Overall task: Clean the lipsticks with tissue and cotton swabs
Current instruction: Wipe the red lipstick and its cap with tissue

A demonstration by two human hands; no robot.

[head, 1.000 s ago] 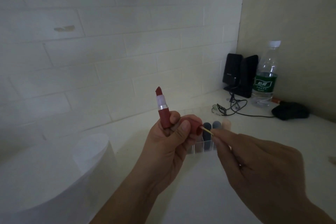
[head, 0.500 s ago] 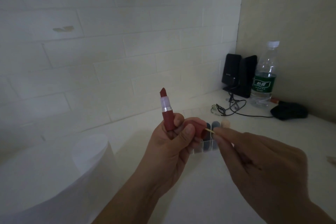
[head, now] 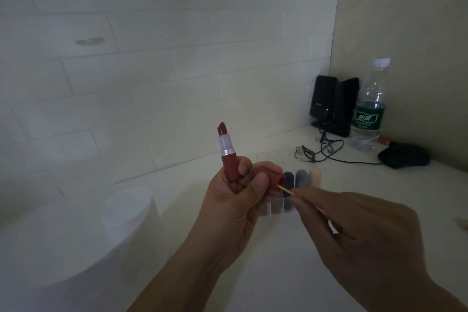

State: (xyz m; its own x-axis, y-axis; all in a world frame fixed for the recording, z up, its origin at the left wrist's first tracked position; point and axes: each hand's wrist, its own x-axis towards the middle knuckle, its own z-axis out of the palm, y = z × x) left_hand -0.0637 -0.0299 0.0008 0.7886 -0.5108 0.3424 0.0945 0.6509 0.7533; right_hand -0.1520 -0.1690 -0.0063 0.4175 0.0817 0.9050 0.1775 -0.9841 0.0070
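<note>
L hand [head: 233, 200] grip holds lipstick [head: 228, 157] + cap [head: 268, 176]; R hand [head: 354, 230] pinches swab [head: 286, 190], now nearer cap (cleaning inside, prob).

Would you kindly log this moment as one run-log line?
left hand: grips open lipstick and cap | right hand: pinches cotton swab, tip in cap

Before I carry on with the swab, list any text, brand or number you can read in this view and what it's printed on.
Water bottle, green label: white characters in a frame, too blurred to read; smaller print below, also unreadable.
Left black speaker: a small pale mark low on its front, too small to read.
Open lipstick in the left hand: no text visible.
Lipsticks in the clear holder: no text visible.
</note>
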